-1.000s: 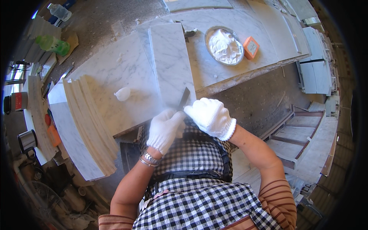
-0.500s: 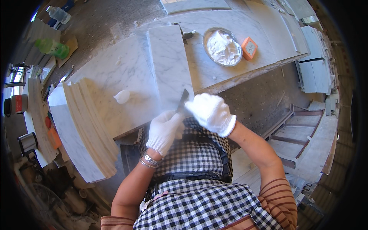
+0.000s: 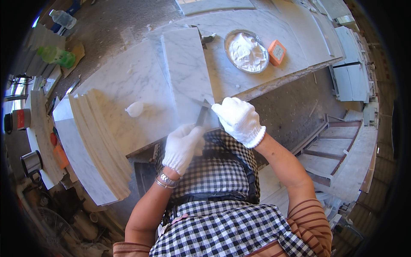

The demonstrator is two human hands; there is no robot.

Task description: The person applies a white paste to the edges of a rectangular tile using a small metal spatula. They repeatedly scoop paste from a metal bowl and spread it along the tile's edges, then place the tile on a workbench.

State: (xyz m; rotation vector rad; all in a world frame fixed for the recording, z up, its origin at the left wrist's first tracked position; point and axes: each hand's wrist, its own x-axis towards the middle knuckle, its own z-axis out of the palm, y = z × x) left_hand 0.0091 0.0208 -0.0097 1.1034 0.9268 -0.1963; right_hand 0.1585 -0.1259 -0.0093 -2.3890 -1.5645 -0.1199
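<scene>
My left hand (image 3: 182, 147), in a white knit glove, is closed around a putty knife (image 3: 200, 116) whose grey blade points up and away from me. My right hand (image 3: 238, 120), gloved the same way, is closed just right of the blade's tip. A thin metal blade (image 3: 198, 102) juts left from its fingertips and crosses the putty knife; its handle is hidden in the glove. Beneath both tools lies a long marble slab (image 3: 187, 64) with grey veins. Beyond it to the right stands a round metal bowl (image 3: 225, 50) of white paste.
An orange box (image 3: 277, 52) stands beside the bowl. A small white rounded thing (image 3: 135, 109) lies on the larger marble slab (image 3: 124, 77) at left. Several marble pieces (image 3: 92, 150) are stacked near my left arm. A wooden frame (image 3: 334, 150) sits low at right.
My right hand has shifted slightly up and right, off the putty knife's blade. The thin blade in it now shows across the putty knife's tip. My left hand stays almost in place.
</scene>
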